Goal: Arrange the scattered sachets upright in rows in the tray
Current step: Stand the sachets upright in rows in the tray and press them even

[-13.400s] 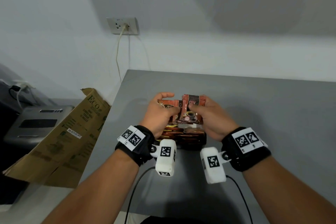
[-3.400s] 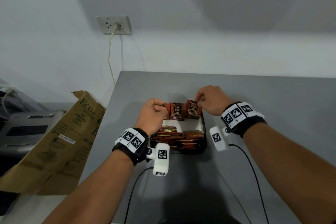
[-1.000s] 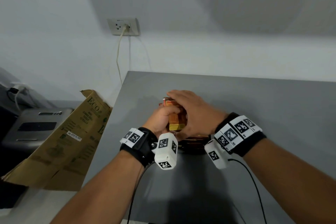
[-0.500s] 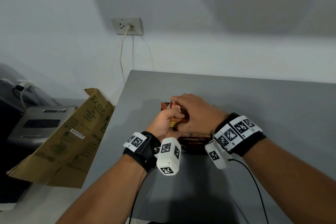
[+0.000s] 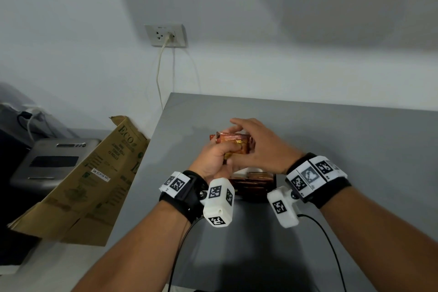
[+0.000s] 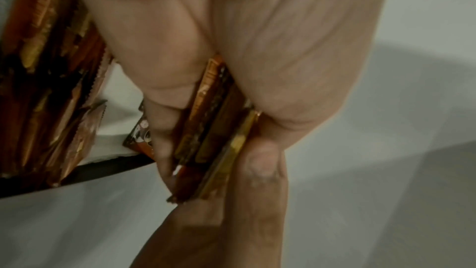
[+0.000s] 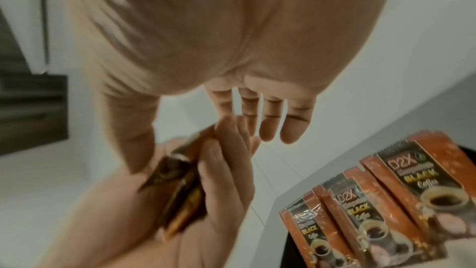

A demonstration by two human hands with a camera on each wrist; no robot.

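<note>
The left hand (image 5: 214, 157) grips a stack of brown-orange foil coffee sachets (image 5: 233, 143) above the black tray (image 5: 272, 181). The right hand (image 5: 260, 147), fingers straight and spread, rests beside the stack.

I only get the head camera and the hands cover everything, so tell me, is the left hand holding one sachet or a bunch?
Observer: A bunch. The left wrist view shows the left hand gripping a stack of sachets edge-on.
Operator: Is the right hand gripping it too?
Observer: No. In the right wrist view the right hand has its fingers straight, curled round nothing.
Operator: Any standing in the tray yet?
Observer: Yes, a row of upright sachets faces that camera inside the tray.
</note>
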